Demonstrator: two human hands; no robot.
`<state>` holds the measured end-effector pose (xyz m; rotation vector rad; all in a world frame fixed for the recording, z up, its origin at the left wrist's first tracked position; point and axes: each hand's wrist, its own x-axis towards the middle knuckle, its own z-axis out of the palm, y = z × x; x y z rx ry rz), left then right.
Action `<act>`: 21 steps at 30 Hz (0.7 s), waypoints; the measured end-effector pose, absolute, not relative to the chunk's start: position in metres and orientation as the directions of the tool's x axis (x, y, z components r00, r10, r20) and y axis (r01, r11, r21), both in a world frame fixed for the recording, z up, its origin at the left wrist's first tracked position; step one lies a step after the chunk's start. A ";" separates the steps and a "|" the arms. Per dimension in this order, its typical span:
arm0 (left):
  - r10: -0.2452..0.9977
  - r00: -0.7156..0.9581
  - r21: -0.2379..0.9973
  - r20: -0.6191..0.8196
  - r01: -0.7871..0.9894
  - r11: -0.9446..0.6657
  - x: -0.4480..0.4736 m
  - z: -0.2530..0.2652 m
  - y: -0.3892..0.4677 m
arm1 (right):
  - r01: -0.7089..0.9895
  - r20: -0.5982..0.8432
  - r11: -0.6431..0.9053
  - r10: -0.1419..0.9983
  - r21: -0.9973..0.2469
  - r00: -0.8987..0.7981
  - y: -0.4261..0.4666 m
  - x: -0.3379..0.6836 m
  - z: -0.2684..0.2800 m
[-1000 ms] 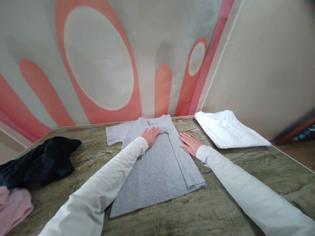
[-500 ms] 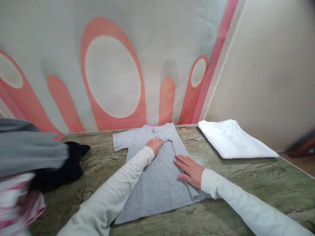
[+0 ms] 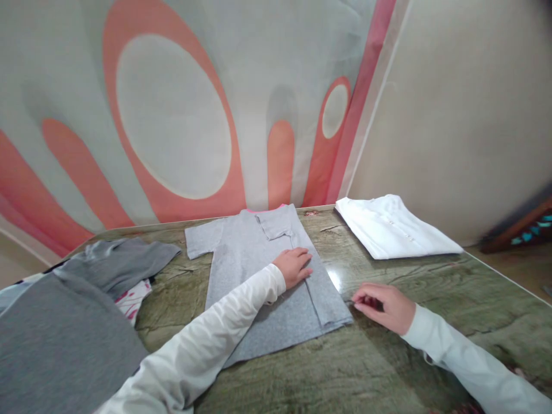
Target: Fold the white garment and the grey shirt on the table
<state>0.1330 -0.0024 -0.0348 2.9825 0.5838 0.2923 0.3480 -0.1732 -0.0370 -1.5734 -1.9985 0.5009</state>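
A light grey T-shirt with a pink neckline lies spread on the table. Its right side is folded inward, with that sleeve laid back over the upper body, while the left sleeve sticks out flat. My left hand rests on the folded strip, fingers stretched out and palm down. Just right of the shirt's lower right corner, my right hand hovers low over the table. Its fingers are loosely curled, the thumb a little apart from them, and nothing shows between them.
The wood-patterned table reaches back to a patterned wall panel. At the back right lies a folded white garment with buttons. A dark grey shirt is heaped at left over a white and pink cloth.
My left hand has slid from the folded sleeve down onto the side fold. My right hand has lifted off the shirt and moved right. The lower right fold now lies flatter.
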 end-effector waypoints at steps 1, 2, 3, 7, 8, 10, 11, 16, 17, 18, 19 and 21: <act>0.380 0.903 0.134 0.200 0.359 -0.923 0.134 -0.040 -0.003 | 0.762 0.185 0.250 0.967 -0.597 -0.172 -0.176 0.346 -0.037; 0.379 0.897 0.146 0.227 0.354 -0.924 0.135 -0.045 -0.004 | 0.757 0.187 0.253 0.967 -0.603 -0.175 -0.178 0.343 -0.037; 0.378 0.891 0.158 0.252 0.348 -0.924 0.135 -0.049 -0.004 | 0.750 0.190 0.258 0.966 -0.609 -0.178 -0.180 0.340 -0.037; 0.377 0.865 0.218 0.330 0.319 -0.922 0.133 -0.058 -0.001 | 0.737 0.211 0.279 0.960 -0.616 -0.186 -0.184 0.331 -0.035; 0.374 0.861 0.228 0.345 0.310 -0.923 0.134 -0.058 0.001 | 0.743 0.215 0.280 0.959 -0.608 -0.185 -0.185 0.330 -0.034; 0.368 0.857 0.237 0.362 0.297 -0.925 0.134 -0.057 0.002 | 0.765 0.213 0.270 0.961 -0.585 -0.176 -0.188 0.327 -0.033; 0.368 0.857 0.237 0.361 0.297 -0.925 0.134 -0.056 0.003 | 0.779 0.212 0.261 0.963 -0.570 -0.168 -0.189 0.326 -0.033; 0.417 0.877 0.224 0.239 0.368 -0.902 0.125 -0.042 -0.007 | 0.829 0.222 0.224 0.967 -0.513 -0.125 -0.193 0.319 -0.029; 0.437 0.878 0.215 0.194 0.397 -0.892 0.122 -0.038 -0.012 | 0.834 0.223 0.223 0.967 -0.505 -0.124 -0.194 0.318 -0.029; 0.465 0.873 0.201 0.147 0.433 -0.878 0.118 -0.034 -0.019 | 0.839 0.225 0.223 0.966 -0.496 -0.124 -0.194 0.317 -0.028; 0.494 0.864 0.182 0.096 0.473 -0.862 0.114 -0.030 -0.025 | 0.845 0.228 0.224 0.966 -0.485 -0.125 -0.194 0.316 -0.028; 0.549 0.836 0.125 -0.005 0.545 -0.829 0.108 -0.022 -0.040 | 0.861 0.234 0.224 0.964 -0.457 -0.126 -0.194 0.315 -0.029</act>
